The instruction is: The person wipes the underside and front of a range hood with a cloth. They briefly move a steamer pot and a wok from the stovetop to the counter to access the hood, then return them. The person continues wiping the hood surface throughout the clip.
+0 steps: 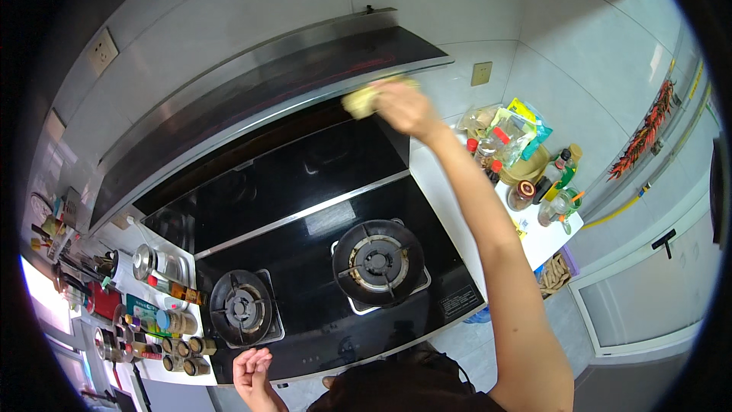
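My right hand (403, 109) is stretched forward, shut on a pale yellow cloth (361, 102), slightly blurred. The cloth lies at the right part of the lower edge of a dark glass range hood (274, 74); whether it touches the glass I cannot tell. Down at the front left edge of the black gas cooktop (309, 297), my left hand (251, 369) has its fingers curled and seems to hold nothing. It is just below the left burner (241, 308). The right burner (378, 263) bears a round black pan support.
Spice jars (186, 349), bottles and a glass kettle (150, 263) crowd the left counter. On the right counter (443, 183) stand bottles, jars (521, 194) and food bags. Dried red chillies (643, 131) hang by the right wall pipes. A wall socket (481, 73) is right of the hood.
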Demonstrator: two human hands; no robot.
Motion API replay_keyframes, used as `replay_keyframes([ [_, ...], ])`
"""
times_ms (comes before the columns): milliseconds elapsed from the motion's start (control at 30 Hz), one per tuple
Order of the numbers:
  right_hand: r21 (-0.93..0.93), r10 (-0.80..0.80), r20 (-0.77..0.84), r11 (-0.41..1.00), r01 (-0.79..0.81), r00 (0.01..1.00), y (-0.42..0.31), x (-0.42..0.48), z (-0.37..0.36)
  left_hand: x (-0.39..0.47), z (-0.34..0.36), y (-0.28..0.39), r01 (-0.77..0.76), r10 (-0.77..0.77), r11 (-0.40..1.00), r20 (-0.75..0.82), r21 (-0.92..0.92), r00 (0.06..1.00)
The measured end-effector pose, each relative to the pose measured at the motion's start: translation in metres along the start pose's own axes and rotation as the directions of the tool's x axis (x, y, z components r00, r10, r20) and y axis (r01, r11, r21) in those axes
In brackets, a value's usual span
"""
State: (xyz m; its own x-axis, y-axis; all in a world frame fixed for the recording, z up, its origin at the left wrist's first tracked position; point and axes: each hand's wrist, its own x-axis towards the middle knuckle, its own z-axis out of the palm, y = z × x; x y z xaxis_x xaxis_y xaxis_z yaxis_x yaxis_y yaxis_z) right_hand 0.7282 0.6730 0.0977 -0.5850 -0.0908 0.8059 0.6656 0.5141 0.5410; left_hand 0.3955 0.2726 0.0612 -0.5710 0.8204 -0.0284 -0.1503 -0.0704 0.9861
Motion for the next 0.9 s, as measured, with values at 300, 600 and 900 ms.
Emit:
replay_keyframes([
  [300, 0.321, 0.820, -0.239, 0.573, -0.755, 0.520, 0.093, 0.025, -0.083, 0.000, -0.006, -0.006, 0.075, -0.073, 0.996, -0.025, 0.058, 0.997],
  [600, 0.013, 0.561, 0.668, 0.647, -0.762, 0.488, 0.132, 0.048, -0.020, 0.007, 0.027, -0.006, 0.100, -0.102, 0.995, 0.110, 0.023, 0.989],
  [900, 0.258, 0.549, 0.609, 0.546, -0.797, 0.573, 0.092, 0.063, -0.159, 0.015, 0.014, -0.015, 0.068, -0.061, 0.997, 0.182, -0.035, 0.981],
])
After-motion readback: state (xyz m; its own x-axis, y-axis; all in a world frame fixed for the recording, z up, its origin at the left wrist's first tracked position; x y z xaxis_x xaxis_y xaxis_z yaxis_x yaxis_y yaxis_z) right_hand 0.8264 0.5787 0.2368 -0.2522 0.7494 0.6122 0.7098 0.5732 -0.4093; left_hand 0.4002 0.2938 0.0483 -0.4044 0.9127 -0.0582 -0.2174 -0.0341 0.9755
